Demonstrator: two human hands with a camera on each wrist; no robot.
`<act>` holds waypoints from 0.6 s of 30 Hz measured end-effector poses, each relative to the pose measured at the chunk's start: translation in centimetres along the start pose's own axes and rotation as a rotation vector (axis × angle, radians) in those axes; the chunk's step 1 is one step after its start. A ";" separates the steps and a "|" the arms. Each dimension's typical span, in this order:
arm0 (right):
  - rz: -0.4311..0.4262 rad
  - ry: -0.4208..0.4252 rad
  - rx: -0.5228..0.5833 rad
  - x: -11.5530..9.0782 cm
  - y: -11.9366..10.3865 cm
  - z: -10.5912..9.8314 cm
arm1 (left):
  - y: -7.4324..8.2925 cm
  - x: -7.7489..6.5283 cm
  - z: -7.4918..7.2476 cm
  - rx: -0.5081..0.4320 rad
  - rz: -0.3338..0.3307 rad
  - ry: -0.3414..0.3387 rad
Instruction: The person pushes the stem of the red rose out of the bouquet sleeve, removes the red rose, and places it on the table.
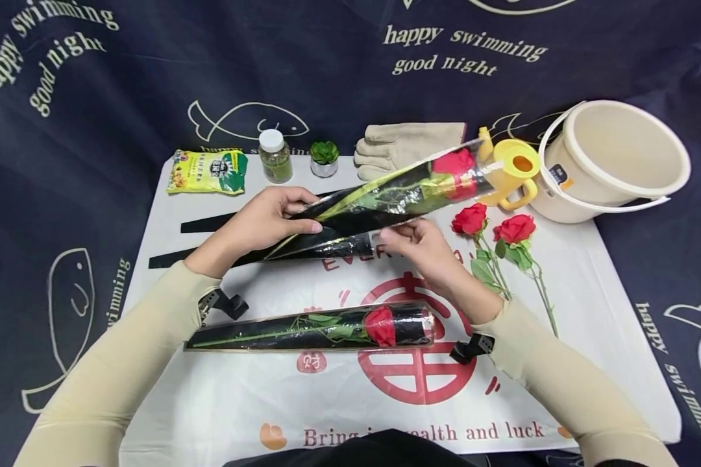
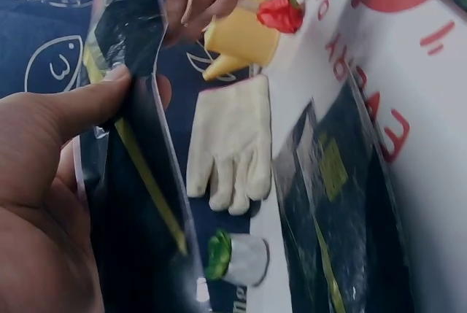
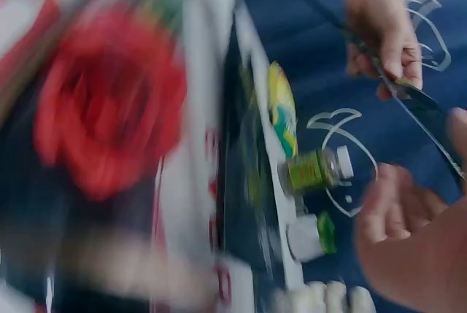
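The clear-fronted, black-backed wrapping sleeve (image 1: pixel 356 217) is held above the middle of the surface (image 1: pixel 239 395), its wide end raised toward the far right corner. One red artificial rose (image 1: pixel 454 174) lies inside, bloom at the wide end. The left hand (image 1: pixel 269 217) pinches the sleeve at its narrower part, thumb on the front face. The right hand (image 1: pixel 423 250) is just beside the lower margin, fingers loosely bent; I cannot tell whether it touches.

Beneath, black wrappers (image 1: pixel 172 259) lie on the surface, their tapered ends toward the left edge. A second wrapped rose (image 1: pixel 321 329) lies nearer the near edge, roughly parallel to it. Two unwrapped roses (image 1: pixel 515 228) lie toward the right edge.

Along the far edge, from the left corner: a yellow-and-green packet (image 1: pixel 207 172), a white-capped jar (image 1: pixel 275 155), a potted succulent (image 1: pixel 324 157), cream work gloves (image 1: pixel 380 149), a yellow watering can (image 1: pixel 511 170) and, at the right corner, a tilted cream bucket (image 1: pixel 610 155). A dark blue fish-print curtain (image 1: pixel 339 58) hangs behind.
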State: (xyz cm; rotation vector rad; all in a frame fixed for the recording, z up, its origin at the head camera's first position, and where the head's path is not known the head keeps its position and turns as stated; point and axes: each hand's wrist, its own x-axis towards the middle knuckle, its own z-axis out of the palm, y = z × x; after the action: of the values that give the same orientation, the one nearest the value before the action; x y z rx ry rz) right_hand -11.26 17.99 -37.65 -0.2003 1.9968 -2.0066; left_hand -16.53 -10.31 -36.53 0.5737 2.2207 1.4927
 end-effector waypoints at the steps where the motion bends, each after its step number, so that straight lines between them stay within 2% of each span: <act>1: 0.023 0.037 0.155 0.4 0.3 0.0 | 0.2 0.0 0.3 0.021 0.000 -0.008; 4: 0.009 0.158 0.557 1.4 0.7 0.4 | 0.8 0.0 1.0 0.162 0.006 -0.003; 6: -0.022 0.215 0.712 1.9 0.5 0.8 | 1.3 0.1 1.4 0.240 0.024 0.009; 9: -0.034 0.314 0.792 2.5 0.5 1.1 | 1.7 0.2 1.7 0.295 0.047 0.024; 11: -0.038 0.356 0.815 2.6 0.5 0.9 | 1.5 0.2 1.6 0.292 0.054 0.013; 16: -0.092 0.384 0.859 2.9 0.7 0.3 | 0.7 -0.2 1.3 0.266 0.059 -0.025; 18: -0.123 0.384 0.879 3.0 0.7 0.2 | 0.6 -0.3 1.3 0.264 0.071 -0.017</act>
State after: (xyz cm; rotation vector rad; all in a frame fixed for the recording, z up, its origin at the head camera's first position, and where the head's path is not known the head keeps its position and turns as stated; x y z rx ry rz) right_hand -13.98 16.87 -38.63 0.2851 1.0854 -2.9479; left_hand -15.48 -9.26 -36.40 0.7503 2.4254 1.2287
